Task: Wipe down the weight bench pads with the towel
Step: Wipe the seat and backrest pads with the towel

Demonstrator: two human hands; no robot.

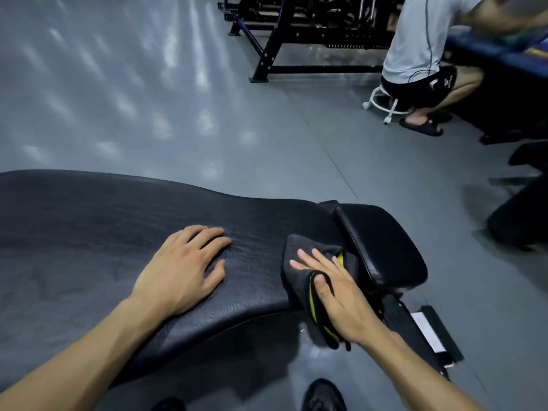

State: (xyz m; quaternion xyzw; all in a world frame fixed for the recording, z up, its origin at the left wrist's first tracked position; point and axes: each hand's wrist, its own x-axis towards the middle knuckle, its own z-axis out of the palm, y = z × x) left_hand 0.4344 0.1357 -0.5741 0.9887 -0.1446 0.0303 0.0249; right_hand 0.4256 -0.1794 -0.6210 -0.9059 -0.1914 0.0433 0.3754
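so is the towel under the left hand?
No, the towel sits under the right hand, while the left hand rests flat on the bare bench pad.

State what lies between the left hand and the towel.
Only bare black back pad separates the left hand from the towel, as the head view shows.

The left hand (184,268) was laid flat mid-bench on the long pad (89,232), the towel (299,259) pressed under the right hand (332,292) at its right end, seat pad (382,241) just beyond.
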